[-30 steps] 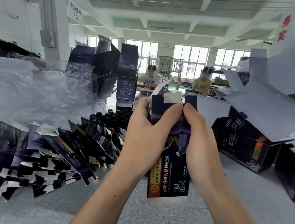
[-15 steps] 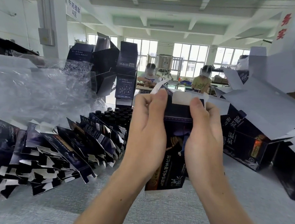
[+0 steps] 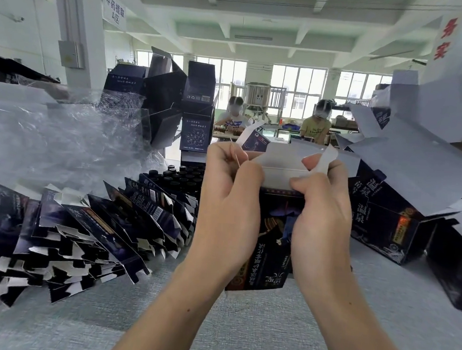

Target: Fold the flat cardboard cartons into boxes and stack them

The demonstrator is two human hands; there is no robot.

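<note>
The carton [image 3: 271, 249] stands upright at the centre, dark printed face toward the camera, with both hands on its upper end. Whether its lower edge touches the grey worktop [image 3: 239, 335] I cannot tell.

The left hand [image 3: 230, 202] is at the carton's 10 o'clock corner. Its grip is closed, the fingers curled tight round the carton's edge, with a thin white flap edge showing between the knuckles.

The right hand [image 3: 324, 209] is at the 2 o'clock corner, and its grip is also closed. The fingers curl over the carton's top edge, and one fingertip [image 3: 309, 162] presses on the wide white flap [image 3: 277, 166], which lies folded across the top. A narrow white side flap [image 3: 328, 159] sticks up just beside that fingertip.

At 9 o'clock, flat cartons [image 3: 81, 232] lie fanned and overlapping on the worktop. Beyond them, at 10 o'clock, clear plastic wrap [image 3: 47, 138] is heaped up. Dark-capped bottles [image 3: 180, 172] stand packed together just left of the left hand.

Folded boxes [image 3: 386, 223] with white flaps open are piled at 3 o'clock, and more boxes [image 3: 195, 117] are stacked at 11 o'clock. Two people [image 3: 315, 126] sit at a far table near 12 o'clock.
</note>
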